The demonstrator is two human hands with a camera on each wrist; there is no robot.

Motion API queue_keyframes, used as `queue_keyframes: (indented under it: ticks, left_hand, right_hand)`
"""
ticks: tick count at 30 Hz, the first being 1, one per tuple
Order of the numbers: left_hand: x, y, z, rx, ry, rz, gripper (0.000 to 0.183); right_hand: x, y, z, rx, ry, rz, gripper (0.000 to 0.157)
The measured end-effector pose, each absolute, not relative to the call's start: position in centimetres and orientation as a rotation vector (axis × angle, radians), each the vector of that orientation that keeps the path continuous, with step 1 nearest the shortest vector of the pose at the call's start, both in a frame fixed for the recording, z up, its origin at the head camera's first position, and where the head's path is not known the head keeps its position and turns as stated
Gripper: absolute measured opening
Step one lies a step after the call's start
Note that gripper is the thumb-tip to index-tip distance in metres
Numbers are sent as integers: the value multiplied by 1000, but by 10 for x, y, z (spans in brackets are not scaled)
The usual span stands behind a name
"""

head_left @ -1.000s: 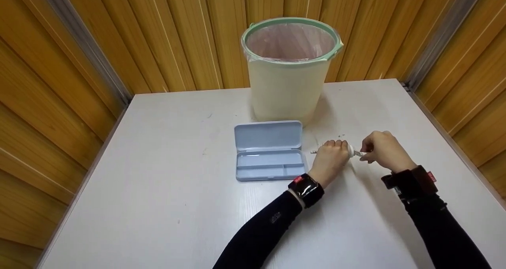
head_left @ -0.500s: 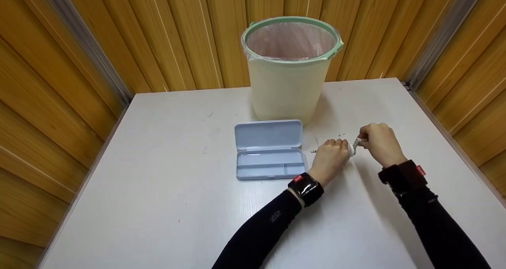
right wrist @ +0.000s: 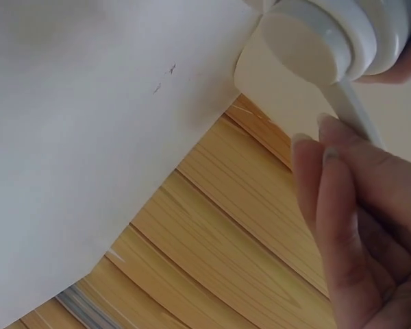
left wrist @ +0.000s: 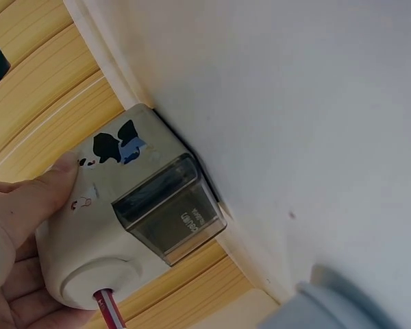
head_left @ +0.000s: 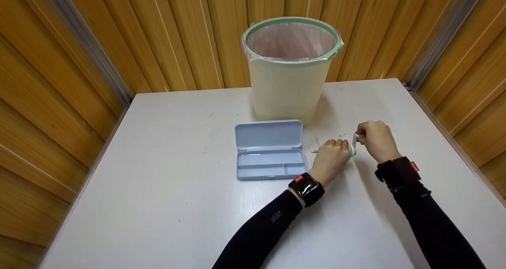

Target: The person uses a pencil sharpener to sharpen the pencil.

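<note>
My left hand [head_left: 331, 158] grips a white crank pencil sharpener [left wrist: 89, 240] on the table, thumb over its cartoon-printed top. The sharpener has a clear dark shavings drawer [left wrist: 171, 212]. From its front hole sticks a red striped pencil [left wrist: 108, 308]; in the head view its end pokes out left of the hand. At the sharpener's other end, my right hand [head_left: 378, 140] pinches the white crank handle [right wrist: 353, 113] between thumb and fingers. The crank arm points up and away from me in the head view. Most of the sharpener is hidden there behind the left hand.
Left of the hands lies a light blue pencil case [head_left: 257, 158] with its lid open and its compartments bare. Behind it stands a cream bin [head_left: 290, 89] with a green rim and a clear liner. Wood-pattern panels [head_left: 178, 35] close off the table's back and sides.
My right hand has swung the crank from pointing right to pointing up and away, the hand moving left and farther from me. The left hand keeps its hold on the sharpener.
</note>
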State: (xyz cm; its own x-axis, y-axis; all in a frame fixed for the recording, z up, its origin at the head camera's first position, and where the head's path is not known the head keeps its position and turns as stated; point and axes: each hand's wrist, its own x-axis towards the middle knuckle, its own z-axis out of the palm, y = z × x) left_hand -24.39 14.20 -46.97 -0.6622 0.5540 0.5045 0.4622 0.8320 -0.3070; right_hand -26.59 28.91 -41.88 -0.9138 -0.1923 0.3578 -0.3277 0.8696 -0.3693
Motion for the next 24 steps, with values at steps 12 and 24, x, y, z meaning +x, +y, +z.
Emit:
queue_keyframes:
  ticks: [12,24]
  left_hand:
    - [-245,141,-471,-722,-2361,215,14]
    - [-246,144,-472,-704,-2334,208,16]
  right_hand:
    - [-283,292,-430,393,-2776,647,4]
    - [-289,304,-476,522,-3001,795,13]
